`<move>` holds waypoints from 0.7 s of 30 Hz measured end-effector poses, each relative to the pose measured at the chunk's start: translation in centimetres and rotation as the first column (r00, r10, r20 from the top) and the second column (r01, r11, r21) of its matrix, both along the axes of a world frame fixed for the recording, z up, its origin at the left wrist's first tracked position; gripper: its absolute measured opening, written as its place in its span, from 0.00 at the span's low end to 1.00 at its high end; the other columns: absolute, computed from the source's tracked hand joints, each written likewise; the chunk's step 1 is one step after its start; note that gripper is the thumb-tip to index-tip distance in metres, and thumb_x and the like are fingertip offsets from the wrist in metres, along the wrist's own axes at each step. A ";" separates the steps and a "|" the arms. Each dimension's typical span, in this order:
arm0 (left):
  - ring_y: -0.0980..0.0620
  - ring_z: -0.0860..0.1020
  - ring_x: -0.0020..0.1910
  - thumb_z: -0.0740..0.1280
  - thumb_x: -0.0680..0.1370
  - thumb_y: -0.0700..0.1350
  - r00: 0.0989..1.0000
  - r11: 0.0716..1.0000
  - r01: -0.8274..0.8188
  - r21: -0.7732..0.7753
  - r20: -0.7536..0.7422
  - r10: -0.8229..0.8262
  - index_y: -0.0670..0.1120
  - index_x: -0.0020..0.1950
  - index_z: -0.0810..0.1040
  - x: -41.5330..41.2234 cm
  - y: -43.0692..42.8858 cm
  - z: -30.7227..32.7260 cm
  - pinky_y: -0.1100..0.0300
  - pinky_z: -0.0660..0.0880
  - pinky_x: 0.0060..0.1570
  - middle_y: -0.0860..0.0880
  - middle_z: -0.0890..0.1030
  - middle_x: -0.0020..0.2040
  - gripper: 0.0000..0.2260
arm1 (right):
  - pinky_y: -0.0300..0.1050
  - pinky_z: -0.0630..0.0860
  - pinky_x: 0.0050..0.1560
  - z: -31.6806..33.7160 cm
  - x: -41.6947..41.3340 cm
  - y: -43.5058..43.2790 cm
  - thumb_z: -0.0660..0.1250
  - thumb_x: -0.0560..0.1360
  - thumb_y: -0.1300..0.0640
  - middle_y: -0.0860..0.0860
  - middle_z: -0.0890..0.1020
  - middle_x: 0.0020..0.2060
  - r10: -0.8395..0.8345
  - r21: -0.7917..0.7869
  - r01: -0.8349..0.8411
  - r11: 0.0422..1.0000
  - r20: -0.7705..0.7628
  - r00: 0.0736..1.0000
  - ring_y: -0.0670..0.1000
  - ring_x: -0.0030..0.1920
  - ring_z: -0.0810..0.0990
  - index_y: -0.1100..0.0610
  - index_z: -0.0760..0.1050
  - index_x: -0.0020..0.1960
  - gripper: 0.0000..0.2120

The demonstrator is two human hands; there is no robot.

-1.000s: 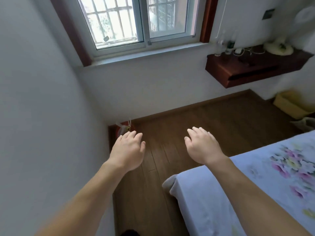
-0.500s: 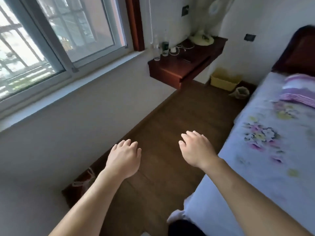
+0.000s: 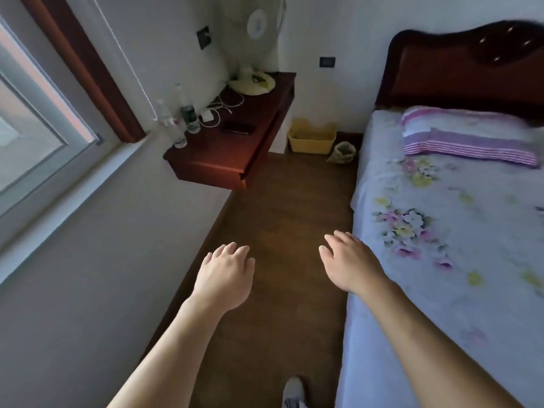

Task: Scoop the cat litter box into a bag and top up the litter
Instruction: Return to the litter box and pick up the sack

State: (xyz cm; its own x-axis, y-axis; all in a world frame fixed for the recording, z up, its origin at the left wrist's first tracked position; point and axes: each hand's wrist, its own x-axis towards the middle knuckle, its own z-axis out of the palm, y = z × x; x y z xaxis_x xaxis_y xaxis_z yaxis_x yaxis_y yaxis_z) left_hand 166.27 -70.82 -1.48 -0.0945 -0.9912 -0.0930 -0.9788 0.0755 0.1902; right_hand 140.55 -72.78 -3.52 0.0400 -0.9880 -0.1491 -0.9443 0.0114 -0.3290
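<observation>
hands out in front, both empty. the left hand (image 3: 225,273) hangs palm down over the wooden floor (image 3: 279,207), fingers loosely spread and a little bent, gripping nothing. the right hand (image 3: 348,265) is much the same: palm down, fingers relaxed and apart, close by the edge of the bed (image 3: 441,245). whether it touches the sheet i cannot tell.

the yellow tub (image 3: 312,139), which looks to be the litter box, sits on the floor in the far corner, well apart from both hands. it stands against the back wall, between the dark red shelf (image 3: 235,154) and the bed. just to its right a small bag (image 3: 343,151) slumps on the floor with its mouth open, close against the side of the bed. what fills it is too small to make out.

the shelf is fixed to the wall under the window (image 3: 35,122). on it stand a few clear bottles (image 3: 188,117) at the window end, some white cables (image 3: 219,108), a dark flat object (image 3: 238,128) and the base of a pale fan (image 3: 256,82) at the far end.

the bed has a flowered sheet, a striped pillow (image 3: 468,136) at the top and a dark headboard (image 3: 459,69) behind it. a grey shoe (image 3: 293,390) shows at the bottom edge, on the floor between the two forearms.
</observation>
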 end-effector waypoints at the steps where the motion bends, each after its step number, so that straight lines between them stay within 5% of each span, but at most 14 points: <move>1: 0.49 0.69 0.69 0.51 0.83 0.55 1.000 1.000 0.006 -0.009 -0.008 -0.006 0.51 0.71 0.72 -0.2 -2.0 0.3 0.52 0.65 0.69 0.52 0.75 0.66 0.21 | 0.55 0.64 0.70 0.1 -0.1 -1.6 0.51 0.82 0.47 0.56 0.74 0.67 0.001 -0.008 -0.001 1.000 -0.012 1.000 0.59 0.69 0.68 0.57 0.72 0.68 0.22; 16: 0.45 0.55 0.79 0.54 0.83 0.57 0.979 0.984 0.177 0.031 -0.104 -0.173 0.51 0.79 0.60 -4.8 -37.2 -1.1 0.46 0.53 0.77 0.45 0.60 0.80 0.25 | 0.54 0.70 0.62 0.6 -4.5 -30.4 0.53 0.82 0.46 0.54 0.77 0.60 -0.125 -0.048 0.119 0.992 -0.159 0.979 0.57 0.63 0.73 0.59 0.74 0.62 0.21; 21: 0.46 0.53 0.80 0.53 0.84 0.56 0.957 0.964 0.257 0.063 -0.155 -0.245 0.50 0.80 0.58 -8.1 -50.5 -0.3 0.46 0.51 0.78 0.45 0.58 0.80 0.25 | 0.53 0.69 0.65 2.0 -7.6 -41.2 0.50 0.82 0.47 0.56 0.76 0.65 -0.212 -0.079 0.201 0.976 -0.158 0.964 0.58 0.66 0.72 0.59 0.70 0.69 0.24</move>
